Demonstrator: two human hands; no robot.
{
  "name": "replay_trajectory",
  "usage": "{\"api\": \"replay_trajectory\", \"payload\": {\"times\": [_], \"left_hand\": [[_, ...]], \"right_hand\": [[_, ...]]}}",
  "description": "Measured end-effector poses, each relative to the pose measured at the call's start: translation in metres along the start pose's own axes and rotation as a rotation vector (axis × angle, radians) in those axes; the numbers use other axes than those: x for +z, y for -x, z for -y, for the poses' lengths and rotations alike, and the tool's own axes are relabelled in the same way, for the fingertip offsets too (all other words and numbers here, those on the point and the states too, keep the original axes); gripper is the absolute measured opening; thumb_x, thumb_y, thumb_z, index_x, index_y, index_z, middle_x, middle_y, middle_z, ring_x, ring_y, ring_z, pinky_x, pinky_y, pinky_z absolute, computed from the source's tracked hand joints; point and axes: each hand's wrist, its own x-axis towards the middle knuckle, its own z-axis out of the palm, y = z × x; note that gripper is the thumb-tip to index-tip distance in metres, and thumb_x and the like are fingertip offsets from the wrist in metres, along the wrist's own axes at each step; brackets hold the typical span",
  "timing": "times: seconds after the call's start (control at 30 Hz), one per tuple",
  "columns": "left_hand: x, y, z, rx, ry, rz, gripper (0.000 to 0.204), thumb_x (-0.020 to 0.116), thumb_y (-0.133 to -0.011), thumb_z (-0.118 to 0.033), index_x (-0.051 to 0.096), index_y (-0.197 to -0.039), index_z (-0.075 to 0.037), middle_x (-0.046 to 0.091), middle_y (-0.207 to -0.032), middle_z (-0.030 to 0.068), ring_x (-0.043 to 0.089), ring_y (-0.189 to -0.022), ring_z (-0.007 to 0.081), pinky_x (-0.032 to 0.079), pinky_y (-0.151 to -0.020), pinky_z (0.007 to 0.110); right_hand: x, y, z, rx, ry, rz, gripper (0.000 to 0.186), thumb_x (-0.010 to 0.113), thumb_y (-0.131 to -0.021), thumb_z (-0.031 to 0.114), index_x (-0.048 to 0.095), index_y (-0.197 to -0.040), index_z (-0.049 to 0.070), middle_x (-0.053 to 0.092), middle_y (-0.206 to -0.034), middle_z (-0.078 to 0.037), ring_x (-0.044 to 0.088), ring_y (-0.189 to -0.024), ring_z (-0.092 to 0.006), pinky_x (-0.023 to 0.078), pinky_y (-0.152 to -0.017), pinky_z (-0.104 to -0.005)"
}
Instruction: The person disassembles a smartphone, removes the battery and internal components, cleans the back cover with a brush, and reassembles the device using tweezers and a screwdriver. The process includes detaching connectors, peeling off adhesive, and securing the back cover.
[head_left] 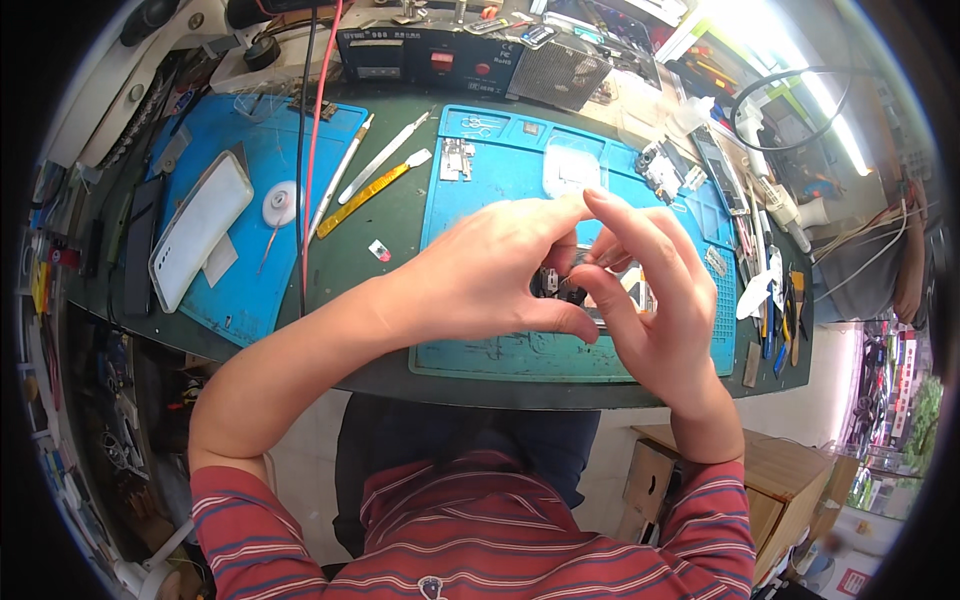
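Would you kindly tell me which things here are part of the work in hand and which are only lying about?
In hand:
left hand
right hand
small dark part between the fingers
blue mat beneath

Lying about:
white phone shell
white round disc
yellow pry tool
tweezers
red cable

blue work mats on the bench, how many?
2. One blue mat lies at the left under the white phone shell; the other blue mat lies in the middle, beneath both hands. Clutter may hide more.

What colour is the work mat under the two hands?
The work mat is light blue, lying on a dark green table; the head view shows it best.
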Motion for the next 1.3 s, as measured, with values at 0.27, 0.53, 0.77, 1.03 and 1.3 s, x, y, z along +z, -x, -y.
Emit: {"api": "replay_trajectory", "payload": {"times": [0.27,0.53,0.77,1.03,1.3], "left_hand": [[-0.002,0.001,0.012,0.104,-0.137,-0.045,0.044,0.089,-0.083,-0.024,0.065,-0.115,-0.004,0.065,-0.095,0.0083,0.063,-0.089,0.0294,0.051,-0.079,0.04],[-0.003,0.007,0.017,0.234,-0.234,-0.038,0.03,0.088,-0.083,-0.024,0.07,-0.097,-0.006,0.068,-0.094,0.0076,0.065,-0.091,0.0284,0.052,-0.081,0.04],[-0.012,-0.01,0.029,0.096,-0.486,-0.208,0.012,0.08,-0.089,-0.015,0.077,-0.098,-0.007,0.069,-0.091,0.0066,0.066,-0.091,0.0269,0.054,-0.079,0.037],[-0.018,-0.067,0.054,0.287,-0.843,-0.257,0.022,0.071,-0.094,-0.01,0.076,-0.115,-0.009,0.065,-0.103,0.0082,0.062,-0.098,0.03,0.052,-0.089,0.042],[-0.01,-0.026,0.004,0.41,-0.627,0.051,0.047,0.061,-0.088,0.005,0.069,-0.132,-0.008,0.07,-0.125,0.0093,0.062,-0.119,0.0333,0.051,-0.101,0.043]], "right_hand": [[0.003,-0.006,0.0,-0.1,-0.051,-0.037,0.059,0.069,-0.09,-0.011,0.064,-0.146,0.005,0.067,-0.099,-0.01,0.068,-0.085,-0.0206,0.058,-0.075,-0.033],[-0.002,0.001,-0.009,-0.051,-0.231,-0.161,0.057,0.068,-0.09,-0.013,0.062,-0.145,-0.002,0.07,-0.097,-0.011,0.068,-0.085,-0.019,0.057,-0.075,-0.0317],[-0.028,0.009,-0.02,0.002,-0.304,-0.444,0.058,0.062,-0.103,-0.003,0.043,-0.158,-0.002,0.068,-0.104,-0.011,0.067,-0.093,-0.014,0.061,-0.077,-0.0284],[-0.087,0.073,-0.086,0.482,0.454,-0.183,0.04,0.07,-0.097,0.004,0.067,-0.137,0.007,0.076,-0.108,-0.01,0.07,-0.083,-0.0191,0.055,-0.077,-0.034],[-0.079,0.106,-0.078,0.402,0.544,-0.046,0.036,0.074,-0.096,0.012,0.07,-0.131,0.007,0.072,-0.104,-0.01,0.07,-0.095,-0.0293,0.055,-0.08,-0.0391]]}}
